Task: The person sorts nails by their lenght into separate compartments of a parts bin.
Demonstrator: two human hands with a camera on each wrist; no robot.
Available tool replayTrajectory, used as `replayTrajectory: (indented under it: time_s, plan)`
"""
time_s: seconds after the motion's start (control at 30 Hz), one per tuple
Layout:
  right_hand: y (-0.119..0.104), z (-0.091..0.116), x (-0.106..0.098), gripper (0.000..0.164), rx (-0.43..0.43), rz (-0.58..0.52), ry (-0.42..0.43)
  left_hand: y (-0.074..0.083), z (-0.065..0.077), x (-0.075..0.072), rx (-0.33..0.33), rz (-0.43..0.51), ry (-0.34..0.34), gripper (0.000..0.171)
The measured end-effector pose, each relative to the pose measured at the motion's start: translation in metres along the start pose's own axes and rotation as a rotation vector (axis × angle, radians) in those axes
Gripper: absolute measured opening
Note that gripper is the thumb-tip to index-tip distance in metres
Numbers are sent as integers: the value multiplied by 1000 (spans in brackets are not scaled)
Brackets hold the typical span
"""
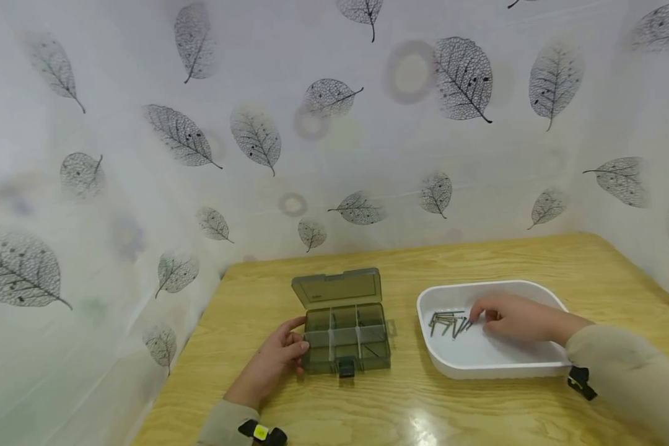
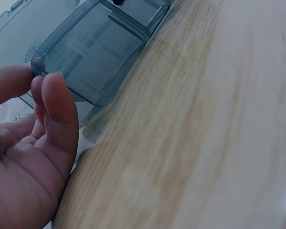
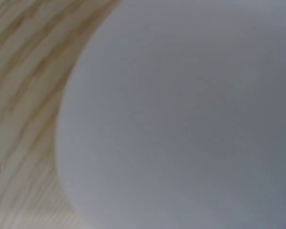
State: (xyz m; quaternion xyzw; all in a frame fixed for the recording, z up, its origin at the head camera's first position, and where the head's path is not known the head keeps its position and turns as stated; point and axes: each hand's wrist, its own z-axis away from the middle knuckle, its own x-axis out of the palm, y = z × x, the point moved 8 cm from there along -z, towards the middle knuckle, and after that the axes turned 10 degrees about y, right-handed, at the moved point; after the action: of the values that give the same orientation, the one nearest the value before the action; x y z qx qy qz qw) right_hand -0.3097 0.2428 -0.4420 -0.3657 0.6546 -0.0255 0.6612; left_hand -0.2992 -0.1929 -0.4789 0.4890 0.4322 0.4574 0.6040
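A smoky-grey clear plastic compartment box [image 1: 345, 337] stands on the table with its lid [image 1: 340, 288] raised. My left hand [image 1: 275, 356] holds its left side; in the left wrist view, the fingertips meet at the corner of the box [image 2: 95, 52]. One thin dark piece lies in the front right compartment. To the right, a white tray [image 1: 502, 365] holds several thin metal screws [image 1: 445, 322] at its left end. My right hand [image 1: 518, 317] reaches into the tray, its index fingertip down at a screw, with the thumb apart from it.
The light wooden table [image 1: 412, 402] carries the box and tray. A whitish leaf-patterned sheet [image 1: 362, 142] hangs behind the table and along its sides. The tray's pale wall [image 3: 181, 119] fills most of the right wrist view and is blurred.
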Motion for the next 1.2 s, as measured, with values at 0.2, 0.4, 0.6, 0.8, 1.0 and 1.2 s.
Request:
replayTrajectory:
  time_s: [0.2,0.4,0.6,0.8,1.0,1.2]
  plan:
    - [4,3,8,14,75,-49,-58,0,1,0,-10,-4,-1,65]
    - [7,5,12,15,138,-29,-105,0,2,0,-20,-6,1,66]
    - [4,7,8,14,148,-14,-128,-1,0,-1,-10,2,1,65]
    - [1,7,4,13,115,-47,-117,-3,-1,-2,3,0,3,65]
    - [1,7,-2,6,63,-57,-72,-3,-1,-1,1,7,-1,66]
    - [-13,4,-7,17,33,-129,-57,-3,-2,-2,1,9,-1,66]
